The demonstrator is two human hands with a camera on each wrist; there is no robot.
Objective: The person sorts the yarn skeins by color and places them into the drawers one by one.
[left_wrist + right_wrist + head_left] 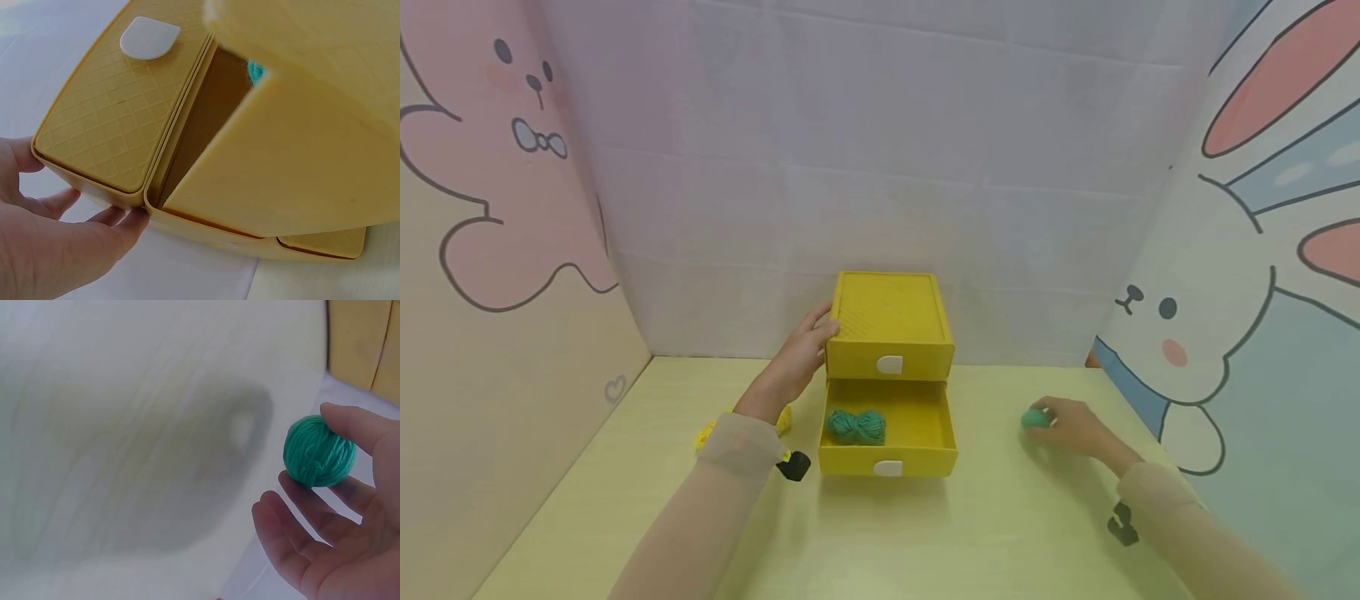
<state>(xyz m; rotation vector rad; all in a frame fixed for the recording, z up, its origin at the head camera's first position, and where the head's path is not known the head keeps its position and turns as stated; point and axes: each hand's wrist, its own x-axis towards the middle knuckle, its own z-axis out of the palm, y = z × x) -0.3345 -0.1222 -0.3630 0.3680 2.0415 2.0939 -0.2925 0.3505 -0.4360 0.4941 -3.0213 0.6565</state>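
Note:
My right hand [1067, 427] pinches a green yarn ball [319, 453] between thumb and fingers, over the table to the right of the drawer box. In the right wrist view the ball's wound strands show plainly. My left hand [797, 362] rests against the left side of the yellow two-drawer box [891, 307], its fingertips [134, 225] touching the side wall. The lower drawer [917, 417] is pulled out, with a green yarn skein [857, 427] lying in its left part. Above it the upper drawer [850, 360] is closed.
Yellow yarn [784, 419] lies on the table left of the box, partly hidden by my left forearm. A white cloth wall [880, 167] stands behind the box. Side panels with a pink bear [535, 200] and a white rabbit [1210, 292] flank the table.

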